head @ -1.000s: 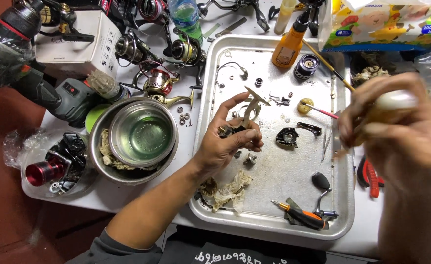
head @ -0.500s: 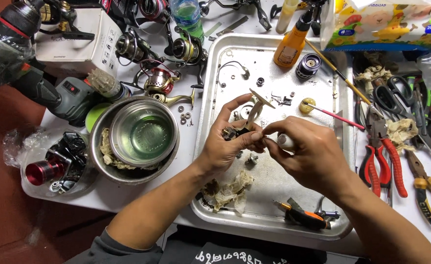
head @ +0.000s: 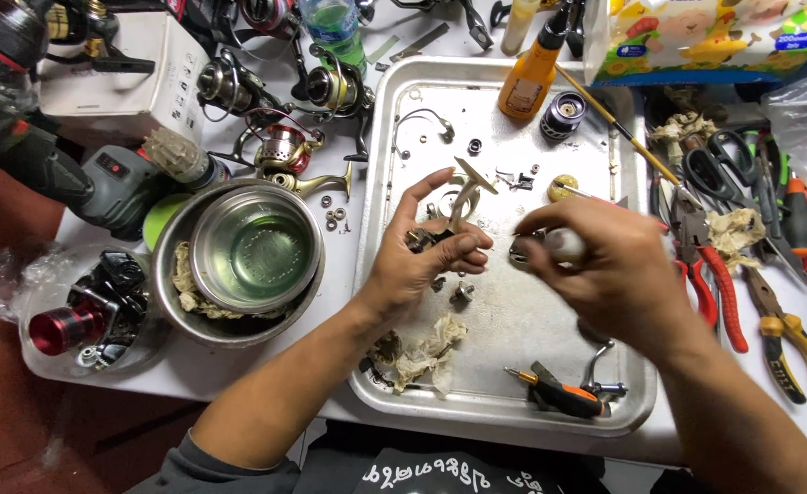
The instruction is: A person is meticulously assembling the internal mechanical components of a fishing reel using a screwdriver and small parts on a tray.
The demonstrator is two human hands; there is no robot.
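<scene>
A big metal tray (head: 504,402) lies under both hands, its bare floor showing below the wrists. Left of the left hand (head: 419,265) stands a steel bowl (head: 255,249) nested in a wider one, with greenish liquid at its bottom. Beyond the left hand, past the tray's far-left corner, sit several fishing reels (head: 280,146). To the right of the right hand (head: 609,270), off the tray, lie red-handled pliers (head: 710,274) among other tools. Beyond the right hand stands an orange squeeze bottle (head: 532,69). Near the left wrist is a crumpled, dirty rag (head: 426,348), and near the right forearm a small orange-handled screwdriver (head: 554,393).

The left hand is closed, thumb and fingers pinching a small metal reel part (head: 458,197) whose thin arm sticks up beyond the knuckles. The right hand is curled shut around a small white object (head: 566,243) (what it is cannot be told), with its fingertips just beside the left hand's, a dark little piece (head: 519,251) between them.
</scene>
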